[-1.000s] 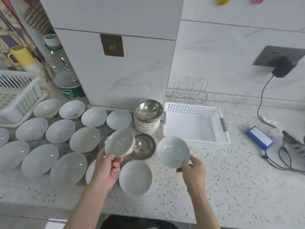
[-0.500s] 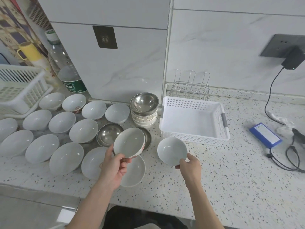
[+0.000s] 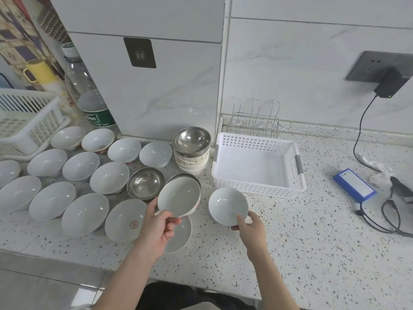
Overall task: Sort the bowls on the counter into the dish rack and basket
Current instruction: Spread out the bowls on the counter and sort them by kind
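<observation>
Bowls fill both hands as I watch: my left hand point(image 3: 156, 229) pinches the near rim of a white bowl with red marks on its side point(image 3: 179, 197), tilted and lifted off the counter, and my right hand point(image 3: 251, 227) grips the near rim of a plain white bowl point(image 3: 228, 205), thumb inside the lip. I place everything from the white basket point(image 3: 297, 186). The plain bowl hangs just in front of the basket's near left corner, close to its front wall; whether they touch I cannot tell. The red-marked bowl sits further left of that corner, above a steel bowl point(image 3: 145, 183) and a white bowl on the counter point(image 3: 180, 236). Left of the basket's left wall stands a stack of bowls topped by a steel one point(image 3: 192, 139), almost against it. Behind the basket's far wall is the wire dish rack point(image 3: 256, 118), against the backsplash. Far left of the basket, rows of white bowls point(image 3: 85, 212) crowd the speckled counter point(image 3: 312, 253) nearly to its front edge. Right of the basket lies bare counter, then a blue battery pack point(image 3: 354, 184) and black cables point(image 3: 380, 220).
</observation>
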Demonstrator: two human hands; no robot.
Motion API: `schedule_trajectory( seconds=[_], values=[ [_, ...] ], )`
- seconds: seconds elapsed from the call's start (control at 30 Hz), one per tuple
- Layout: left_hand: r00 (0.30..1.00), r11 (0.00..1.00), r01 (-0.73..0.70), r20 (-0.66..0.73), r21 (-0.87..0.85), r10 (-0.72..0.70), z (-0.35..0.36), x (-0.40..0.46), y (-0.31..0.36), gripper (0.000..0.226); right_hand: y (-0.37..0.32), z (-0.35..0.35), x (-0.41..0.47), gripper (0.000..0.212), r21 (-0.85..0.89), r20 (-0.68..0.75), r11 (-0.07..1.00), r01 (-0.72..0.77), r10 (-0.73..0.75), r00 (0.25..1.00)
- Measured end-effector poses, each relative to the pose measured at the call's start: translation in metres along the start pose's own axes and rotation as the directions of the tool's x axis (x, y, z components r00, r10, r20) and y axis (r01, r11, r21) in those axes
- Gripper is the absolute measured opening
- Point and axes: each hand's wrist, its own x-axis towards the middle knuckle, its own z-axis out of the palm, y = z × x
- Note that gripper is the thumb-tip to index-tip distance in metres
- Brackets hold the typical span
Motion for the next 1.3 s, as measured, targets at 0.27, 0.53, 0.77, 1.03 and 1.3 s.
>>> schedule_trajectory(
  seconds=[0.27, 0.53, 0.77, 1.03, 1.3],
  values=[
    [1.000, 1.000, 0.004, 0.011, 0.007, -0.005, -0.005, -0.007, -0.003, 0.049, -0.002, 0.005, -0.001, 0.053, 0.129, 0.101, 0.986, -0.103, 0.090, 0.991],
    [1.000, 1.000, 0.008, 0.000, -0.025, -0.008, -0.017, -0.014, -0.001, 0.049, -0.005, 0.018, -0.004, 0.053, 0.106, 0.119, 0.992, -0.067, 0.054, 0.991],
    [1.000, 0.999, 0.020, 0.007, -0.039, -0.020, -0.028, -0.017, -0.003, 0.048, -0.003, 0.026, -0.006, 0.052, 0.114, 0.139, 0.992, -0.056, 0.040, 0.989],
    [0.999, 0.998, 0.024, 0.027, -0.054, -0.022, -0.029, -0.017, -0.002, 0.048, -0.005, 0.020, -0.012, 0.063, 0.033, 0.108, 0.995, -0.090, 0.086, 0.990],
    [0.985, 0.986, -0.001, 0.168, 0.167, -0.027, -0.005, -0.020, -0.013, 0.058, -0.006, -0.010, -0.025, 0.039, -0.041, 0.212, 0.999, -0.013, 0.022, 0.977]
  ],
)
